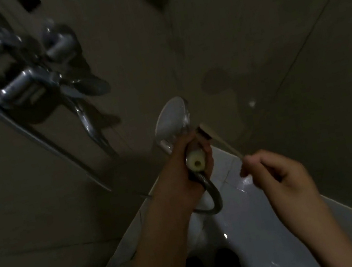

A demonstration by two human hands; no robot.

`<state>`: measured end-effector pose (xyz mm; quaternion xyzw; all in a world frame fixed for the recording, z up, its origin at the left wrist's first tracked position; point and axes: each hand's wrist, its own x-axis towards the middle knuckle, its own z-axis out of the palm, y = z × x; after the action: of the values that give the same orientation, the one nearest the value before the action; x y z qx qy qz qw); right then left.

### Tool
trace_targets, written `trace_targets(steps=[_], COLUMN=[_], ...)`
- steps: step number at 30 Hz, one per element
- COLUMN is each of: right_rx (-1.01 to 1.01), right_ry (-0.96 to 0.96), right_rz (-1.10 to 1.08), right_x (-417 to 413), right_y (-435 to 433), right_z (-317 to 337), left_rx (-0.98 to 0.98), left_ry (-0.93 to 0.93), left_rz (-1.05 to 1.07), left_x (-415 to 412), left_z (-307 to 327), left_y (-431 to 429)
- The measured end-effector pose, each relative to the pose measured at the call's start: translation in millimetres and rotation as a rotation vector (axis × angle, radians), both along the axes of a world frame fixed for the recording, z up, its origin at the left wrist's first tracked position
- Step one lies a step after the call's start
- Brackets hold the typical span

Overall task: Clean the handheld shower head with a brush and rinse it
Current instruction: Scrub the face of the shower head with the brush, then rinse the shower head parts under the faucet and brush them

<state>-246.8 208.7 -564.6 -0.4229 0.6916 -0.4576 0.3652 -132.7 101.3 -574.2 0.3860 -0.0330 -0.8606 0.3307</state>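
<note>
head view | step: brushing | left hand (189,161) closed round shower head (171,120) handle, over the bathtub (268,223) | right hand (278,174) pinches brush (220,139), bristles at head's far side | next: likely turn face up, scrub nozzles, rinse

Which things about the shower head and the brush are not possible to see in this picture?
1. Shower head, head view: the spray face points away, so its nozzles and dirt are hidden.
2. Brush: bristles are blurred and partly behind the left hand.
3. Brush handle end: covered by the right hand.
4. Water flow: too dark to tell.
</note>
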Motion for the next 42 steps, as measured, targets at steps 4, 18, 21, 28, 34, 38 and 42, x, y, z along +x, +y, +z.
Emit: trace_targets(steps=[4, 18, 21, 28, 34, 38, 42], right_rx=[0.053, -0.082, -0.119, -0.189, -0.198, -0.201, -0.221], right_ry=[-0.176, -0.693, -0.748, -0.743, -0.738, -0.768, -0.770], right_rz=[-0.026, -0.057, -0.059, -0.075, -0.033, -0.028, 0.029], right_x=[8, 11, 11, 12, 15, 18, 19], right_y=[3, -1, 0, -5, -10, -16, -18], right_z=[19, 112, 121, 137, 144, 147, 151], left_rx=[-0.202, -0.686, -0.763, -0.816, -0.948, -0.971, -0.963], left_ry=[-0.080, -0.234, -0.265, -0.410, -0.456, -0.467, -0.477], left_rz=[-0.129, -0.126, -0.132, -0.104, -0.086, -0.121, -0.152], left_x=[-1, -13, -12, -19, -21, -19, -14], left_z=[23, 121, 135, 157, 170, 174, 177], left_y=[11, 28, 31, 38, 39, 39, 38])
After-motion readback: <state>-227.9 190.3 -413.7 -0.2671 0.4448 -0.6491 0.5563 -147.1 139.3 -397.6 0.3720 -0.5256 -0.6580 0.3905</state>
